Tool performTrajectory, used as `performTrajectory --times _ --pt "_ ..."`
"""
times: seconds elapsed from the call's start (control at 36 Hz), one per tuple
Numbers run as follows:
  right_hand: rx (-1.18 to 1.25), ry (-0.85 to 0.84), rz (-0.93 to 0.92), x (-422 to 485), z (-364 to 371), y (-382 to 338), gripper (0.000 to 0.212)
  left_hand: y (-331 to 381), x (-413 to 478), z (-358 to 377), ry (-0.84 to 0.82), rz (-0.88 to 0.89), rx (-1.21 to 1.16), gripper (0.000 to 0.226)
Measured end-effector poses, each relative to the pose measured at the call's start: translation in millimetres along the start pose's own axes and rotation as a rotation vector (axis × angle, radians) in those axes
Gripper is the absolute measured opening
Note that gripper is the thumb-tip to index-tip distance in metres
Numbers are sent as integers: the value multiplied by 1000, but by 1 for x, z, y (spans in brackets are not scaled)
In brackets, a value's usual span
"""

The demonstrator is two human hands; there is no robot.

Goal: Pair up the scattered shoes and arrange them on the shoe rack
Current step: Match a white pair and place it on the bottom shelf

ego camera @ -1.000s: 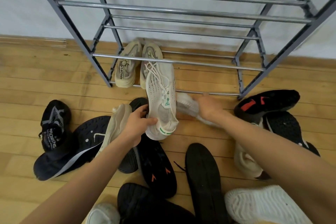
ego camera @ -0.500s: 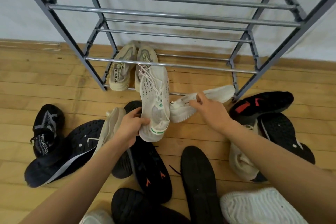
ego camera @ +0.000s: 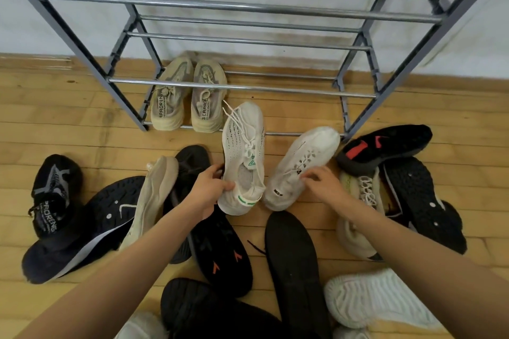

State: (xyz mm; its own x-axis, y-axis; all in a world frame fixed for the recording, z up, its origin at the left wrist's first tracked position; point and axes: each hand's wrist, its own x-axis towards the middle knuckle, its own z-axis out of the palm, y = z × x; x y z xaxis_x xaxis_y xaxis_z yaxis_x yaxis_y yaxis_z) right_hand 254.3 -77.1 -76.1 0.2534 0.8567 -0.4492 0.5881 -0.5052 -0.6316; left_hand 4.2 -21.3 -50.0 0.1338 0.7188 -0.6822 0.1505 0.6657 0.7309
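My left hand (ego camera: 210, 187) grips a white laced sneaker with green trim (ego camera: 242, 151) by its heel, toe pointing at the rack. My right hand (ego camera: 323, 184) holds a second white sneaker (ego camera: 303, 162) at its collar, upright and angled right, heel close to the first one. A grey metal shoe rack (ego camera: 242, 87) stands against the wall. A beige pair (ego camera: 187, 96) sits side by side on its lowest tier at the left.
Scattered shoes cover the wooden floor: a black sneaker (ego camera: 55, 190) and an overturned black one (ego camera: 91, 226) at left, black soles (ego camera: 294, 264) in front, a black-and-red shoe (ego camera: 385, 146) and beige shoe (ego camera: 358, 217) at right, a white sole (ego camera: 377, 300) bottom right.
My right hand has turned the second white sneaker from lying sideways to upright and brought it beside the first. My left hand has shifted its sneaker right, off the beige pair.
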Motion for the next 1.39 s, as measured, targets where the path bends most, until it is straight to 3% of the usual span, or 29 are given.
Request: performTrajectory --times 0.14,0.42,0.69,0.86,0.94,1.06,1.19,1.39 --pt "101 -61 105 1 -8 -9 28 1 1 11 -48 20 -2 64" --pt "-128 -122 48 -18 -33 -7 37 13 3 40 -126 55 171 69" --pt "-433 -83 -31 -79 -94 18 33 -6 -37 101 -266 40 276 66" --pt "-427 -54 22 -122 -107 69 12 -27 -63 133 -336 77 349 67" --pt "-467 -181 -4 -142 -102 90 19 -36 -71 141 -355 88 410 71" --pt "-655 -424 -102 -159 -81 115 53 -43 -76 147 -357 102 495 70" --pt "-730 -509 -118 -162 -53 135 75 -44 -74 147 -320 114 511 69" --pt "-900 -435 -122 -161 -31 119 55 -45 -74 146 -322 115 499 70"
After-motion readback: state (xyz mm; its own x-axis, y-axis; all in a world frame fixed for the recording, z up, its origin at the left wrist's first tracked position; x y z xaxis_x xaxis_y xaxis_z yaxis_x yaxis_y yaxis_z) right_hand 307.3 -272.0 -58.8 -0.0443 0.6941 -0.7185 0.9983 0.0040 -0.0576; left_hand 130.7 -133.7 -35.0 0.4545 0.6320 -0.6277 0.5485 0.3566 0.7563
